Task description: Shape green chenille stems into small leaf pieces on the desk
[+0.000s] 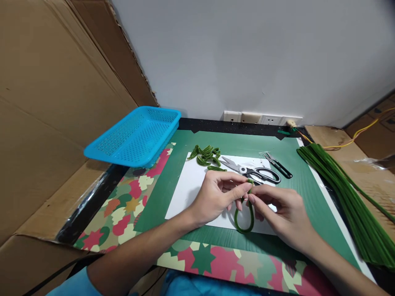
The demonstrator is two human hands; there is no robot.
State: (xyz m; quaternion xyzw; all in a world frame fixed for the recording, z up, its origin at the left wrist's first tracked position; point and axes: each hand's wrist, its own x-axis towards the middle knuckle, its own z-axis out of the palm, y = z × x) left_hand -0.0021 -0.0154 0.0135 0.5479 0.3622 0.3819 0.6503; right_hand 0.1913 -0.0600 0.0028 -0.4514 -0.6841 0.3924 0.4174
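Both hands grasp one item: the left hand (217,195) pinches a fuzzy green strip (243,231) between thumb and fingers at its upper end, and the right hand (285,211) grips it just beside, thumb against fingers. The fingertips of the two hands almost meet. The exact contact under the fingers is partly hidden. The strip is bent into a loop that hangs below the fingertips, in front of a white sheet (182,197) and near that sheet's lower edge.

On and beside the sheet, beyond the left hand, lies a small pile of short, curved green pieces (208,154); one further piece lies apart, nearer the hand. Grey scissors (233,165) with black-and-grey handles rest just beyond the fingertips, the blades pointing left, part of the handles covered by the hands. Small black-handled snips (281,167) lie to the right of them.

The sheet lies on a green mat (157,205), which lies over a patterned covering (200,261). A blue perforated basket (106,154) stands at the far left, its visible interior bare. A bundle of long green strips (342,197) lies along the right side. Wall sockets (251,118) line the back, with a plug (291,123) inserted at the right.
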